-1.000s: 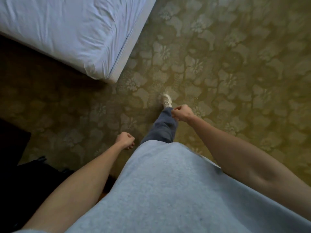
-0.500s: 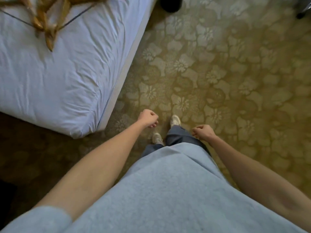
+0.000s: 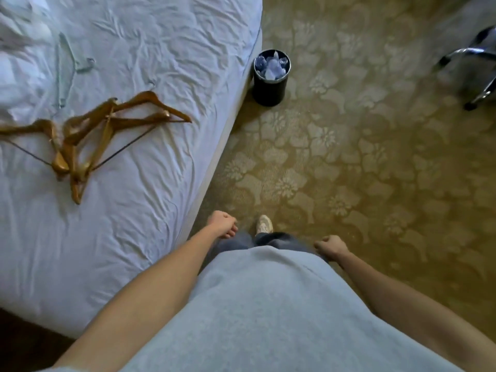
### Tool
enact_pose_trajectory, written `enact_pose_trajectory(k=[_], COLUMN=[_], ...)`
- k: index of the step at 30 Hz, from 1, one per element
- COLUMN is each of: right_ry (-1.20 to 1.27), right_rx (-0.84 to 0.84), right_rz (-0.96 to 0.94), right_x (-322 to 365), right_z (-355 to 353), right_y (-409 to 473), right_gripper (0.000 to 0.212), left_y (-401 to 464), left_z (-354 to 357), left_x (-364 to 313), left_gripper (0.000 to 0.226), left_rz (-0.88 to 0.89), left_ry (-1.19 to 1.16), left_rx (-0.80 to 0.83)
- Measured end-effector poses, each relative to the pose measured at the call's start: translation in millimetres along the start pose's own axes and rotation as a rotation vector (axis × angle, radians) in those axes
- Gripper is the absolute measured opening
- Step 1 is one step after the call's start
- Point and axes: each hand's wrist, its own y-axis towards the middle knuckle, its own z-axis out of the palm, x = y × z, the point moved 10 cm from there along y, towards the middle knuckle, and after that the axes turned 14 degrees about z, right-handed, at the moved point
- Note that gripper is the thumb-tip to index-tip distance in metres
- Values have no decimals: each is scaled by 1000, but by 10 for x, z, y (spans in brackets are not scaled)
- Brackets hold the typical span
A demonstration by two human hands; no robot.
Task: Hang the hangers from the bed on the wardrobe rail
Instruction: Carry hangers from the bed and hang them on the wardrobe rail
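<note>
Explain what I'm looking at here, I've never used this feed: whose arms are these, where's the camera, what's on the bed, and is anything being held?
There is no machine here. The single picture comes from a wide-angle camera worn on a person's head, looking forward and down, so you see their own grey top, two bare arms and one shoe on the patterned carpet.

The left hand and right hand both hang by the body with loosely curled fingers. Neither holds anything.

On the left is the bed with a wrinkled white sheet. A tangled heap of wooden hangers lies on it, and beyond them what looks like a pale thin hanger, hard to make out. Rumpled white bedding fills the far left corner.

Beside the bed stands a dark waste bin with crumpled pale stuff inside. At the upper right are metal chair legs. No wardrobe shows.
</note>
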Motion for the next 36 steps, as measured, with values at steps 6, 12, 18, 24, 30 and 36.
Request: enact_pose_trajectory(k=[6,12,18,24,30,36], right_ry=[-83,-231,-378,-506,-737,-1047], right_rx=[20,36,33,2,-49,-91], right_rz=[-248,-494,-557,-607,-567,-648], right_x=[2322,4372,5991,7015,7594,8317], right_z=[-628,-925,-1252,-1671,-2084,-2125], right_y=[-104,-310,-275,-94,318,301], right_gripper=[23,18,21,29,22,24], left_y=[481,1101,1807,2468,2948,3056], left_z=[-833,-1262,-1841,-2402,-2781,-2938], left_x=[-279,-303,-880,-1780,-2433,-2565], left_gripper=[17,18,26,22,21,18], left_rz=[-91,-234,-309,-249,-164,-252], left_ry=[-145,-221,-227,-387,-532,-688], left_rx=[-145,-184,-200,-282,-368,-492])
